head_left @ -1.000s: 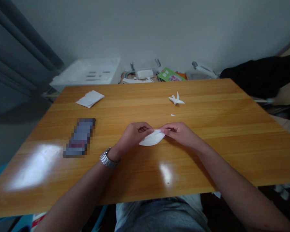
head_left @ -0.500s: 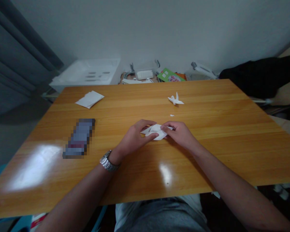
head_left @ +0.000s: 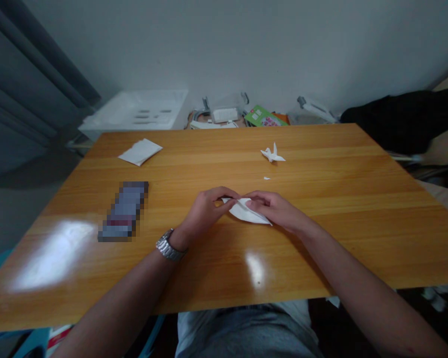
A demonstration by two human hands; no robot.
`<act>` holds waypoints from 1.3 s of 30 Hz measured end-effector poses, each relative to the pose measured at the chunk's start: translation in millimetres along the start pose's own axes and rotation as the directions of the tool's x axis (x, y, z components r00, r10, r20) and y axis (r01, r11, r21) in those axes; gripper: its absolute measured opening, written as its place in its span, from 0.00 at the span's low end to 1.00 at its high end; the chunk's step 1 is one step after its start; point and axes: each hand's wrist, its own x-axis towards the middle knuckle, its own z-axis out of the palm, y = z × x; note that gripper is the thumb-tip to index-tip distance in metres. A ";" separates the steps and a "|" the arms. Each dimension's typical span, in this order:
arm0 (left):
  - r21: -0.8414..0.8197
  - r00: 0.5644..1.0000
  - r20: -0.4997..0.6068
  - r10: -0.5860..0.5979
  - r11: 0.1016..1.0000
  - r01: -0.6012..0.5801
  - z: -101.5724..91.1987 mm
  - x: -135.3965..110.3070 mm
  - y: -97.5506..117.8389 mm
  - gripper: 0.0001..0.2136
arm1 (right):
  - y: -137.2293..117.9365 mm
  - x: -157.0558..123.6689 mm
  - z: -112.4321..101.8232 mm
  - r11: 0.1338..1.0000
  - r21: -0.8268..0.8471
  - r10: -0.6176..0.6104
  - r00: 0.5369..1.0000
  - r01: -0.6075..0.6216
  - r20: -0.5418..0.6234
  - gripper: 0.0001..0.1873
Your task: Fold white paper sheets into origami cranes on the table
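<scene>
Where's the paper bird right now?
In the head view, the bird is on the table, right of centre toward its far edge, just beyond the small scrap.

Dim room, white glare on glossy tabletop [head_left: 339,209], pixelated dark rectangle [head_left: 125,211]

Tabletop [head_left: 216,268]: wood grain, smooth, high-gloss coat (mirror-like glare patches at left and near the front edge). Folded piece [head_left: 246,213]: thin paper, matt, creased. Bird figure [head_left: 272,154], scrap [head_left: 267,178] and sheet stack [head_left: 141,152]: same-looking matt paper. Watch [head_left: 168,246]: shiny metal link bracelet. White bin [head_left: 179,118]: looks like smooth plastic. Curtain [head_left: 18,74]: cloth, matt, in soft folds. Wall [head_left: 224,44]: flat matt, smooth. Dark heap [head_left: 399,117]: looks like matt cloth. Clothing [head_left: 246,333]: soft matt fabric. Phone [head_left: 125,211] finish: pixelated, unreadable.
</scene>
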 end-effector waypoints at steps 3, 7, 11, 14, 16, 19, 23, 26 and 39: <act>-0.003 0.999 0.038 0.019 1.000 -0.019 2.0 -1.0 2.4 0.07 | 0.9 -0.6 0.6 1.000 -0.019 0.000 0.998 0.001 0.058 0.20; -0.081 1.000 0.013 -0.013 0.997 0.014 2.7 -0.3 3.6 0.07 | 1.7 -1.4 2.3 0.999 -0.029 0.013 0.999 -0.012 0.029 0.19; -0.243 0.995 -0.017 -0.096 0.966 0.089 4.2 0.1 0.7 0.09 | -0.9 -2.2 3.6 1.000 -0.019 0.010 1.000 -0.011 -0.021 0.20; -0.311 0.986 -0.023 -0.166 0.938 0.151 6.4 -0.3 -2.2 0.10 | -1.4 -2.5 4.5 1.000 -0.008 0.001 1.000 -0.002 -0.029 0.22; -0.315 0.982 -0.038 -0.184 0.935 0.163 7.9 -0.5 -4.3 0.10 | -0.7 -2.4 5.5 1.000 0.000 0.002 1.000 -0.002 -0.029 0.22; -0.285 0.980 -0.088 -0.181 0.947 0.149 9.3 0.0 -7.0 0.09 | -0.1 -1.9 7.6 1.000 0.005 0.001 1.000 -0.001 -0.030 0.22; -0.317 0.964 -0.154 -0.218 0.935 0.161 10.3 1.1 -5.6 0.08 | -2.2 -2.1 10.1 1.000 0.015 -0.015 0.999 0.016 -0.034 0.22; -0.393 0.945 -0.169 -0.279 0.899 0.195 10.6 1.8 -1.8 0.09 | -4.9 -3.3 10.9 1.000 0.020 -0.006 0.999 0.007 -0.044 0.23; -0.451 0.948 -0.174 -0.265 0.878 0.163 12.7 1.6 4.5 0.08 | -7.2 -4.1 10.3 0.994 -0.096 -0.062 0.989 0.049 -0.136 0.22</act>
